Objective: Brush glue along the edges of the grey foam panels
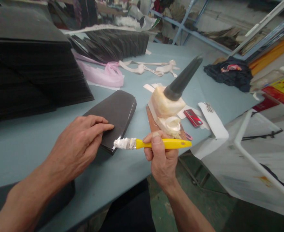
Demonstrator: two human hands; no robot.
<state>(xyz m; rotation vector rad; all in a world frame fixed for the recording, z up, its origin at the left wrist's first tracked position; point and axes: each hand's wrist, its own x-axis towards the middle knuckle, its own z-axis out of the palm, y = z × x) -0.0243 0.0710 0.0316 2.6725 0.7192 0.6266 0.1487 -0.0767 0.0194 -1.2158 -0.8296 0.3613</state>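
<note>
My right hand (160, 154) is closed around a yellow-handled brush (156, 143) held level over the table's front edge. Its bristles, caked with white glue, point left. They hover just at the near corner of a small stack of dark grey sheets (115, 111). My left hand (80, 143) lies on that stack's near end, fingers stretched out and resting flat. Just behind my right hand stands a glue pot (165, 108) crusted with dried cream-coloured glue, with a dark cone-shaped handle (184, 79) sticking out of it.
A tall pile of black sheets (28, 64) fills the left. More fanned black pieces (113, 45) lie at the back, with a pink plastic strip (103, 74) and white ribbons (154, 68). A red phone (192, 117), a white sleeve (213, 119) and a dark cloth (230, 74) lie right. The blue table (21, 145) ends near me.
</note>
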